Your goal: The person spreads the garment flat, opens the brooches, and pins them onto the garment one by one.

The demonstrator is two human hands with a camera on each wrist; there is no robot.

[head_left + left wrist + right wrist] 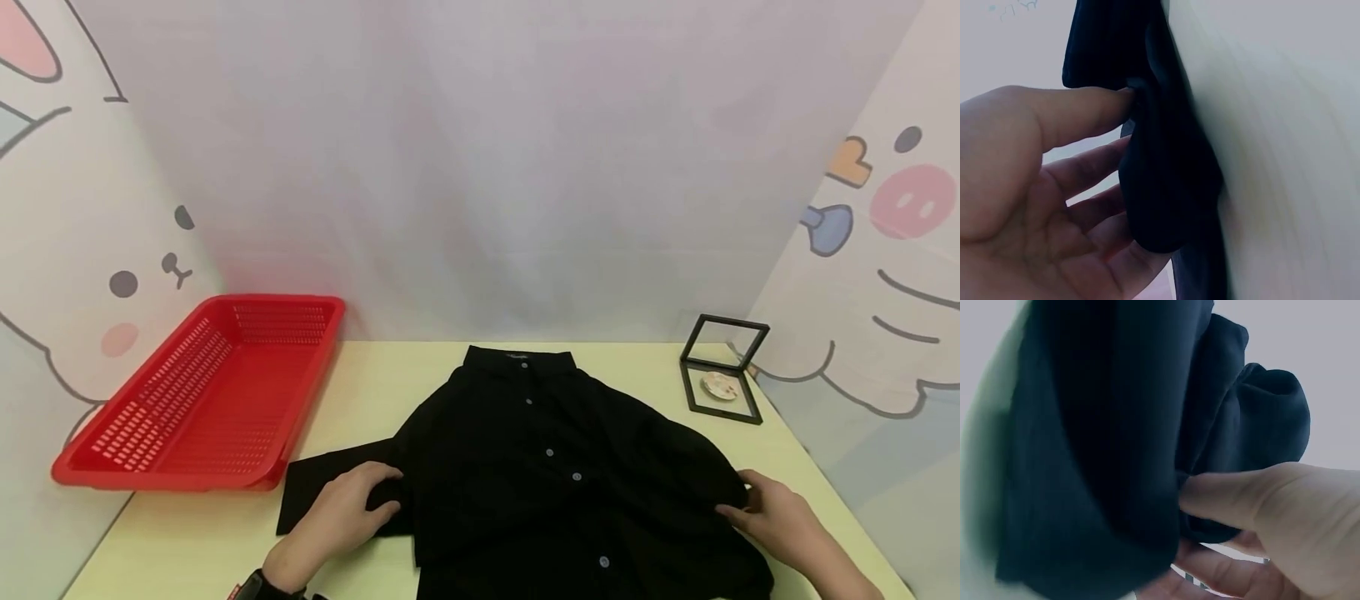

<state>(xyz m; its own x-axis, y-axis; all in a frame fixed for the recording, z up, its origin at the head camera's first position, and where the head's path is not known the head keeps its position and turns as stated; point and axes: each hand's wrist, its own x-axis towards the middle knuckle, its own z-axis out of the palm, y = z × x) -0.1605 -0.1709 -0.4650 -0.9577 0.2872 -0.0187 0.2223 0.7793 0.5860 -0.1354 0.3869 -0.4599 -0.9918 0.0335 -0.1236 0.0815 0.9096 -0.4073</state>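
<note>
Near the right edge of the bench (645, 367), the right hand (787, 517) pinches a black shirt (510, 467), collar (495, 360) toward the far edge, the left hand (345, 508) gripping its opposite sleeve (306, 483).

A black shirt (510, 500) lies across the centre and bottom of the frame on a pale yellow table (390, 387), its collar (517, 361) toward the top and grey buttons (577, 477) running down the front. At lower left of centre, the left hand (348, 504), with a dark watch (262, 586) on its wrist, touches the shirt beside its sleeve (315, 477). At lower right, the right hand (780, 512) pinches the shirt's edge. A red basket (232, 408) stands at left. At right, a black hinged frame (711, 364) holds a small pale object (720, 386). Cartoon-printed panels (67, 250) flank a plain whitish backdrop (480, 183) above.
</note>
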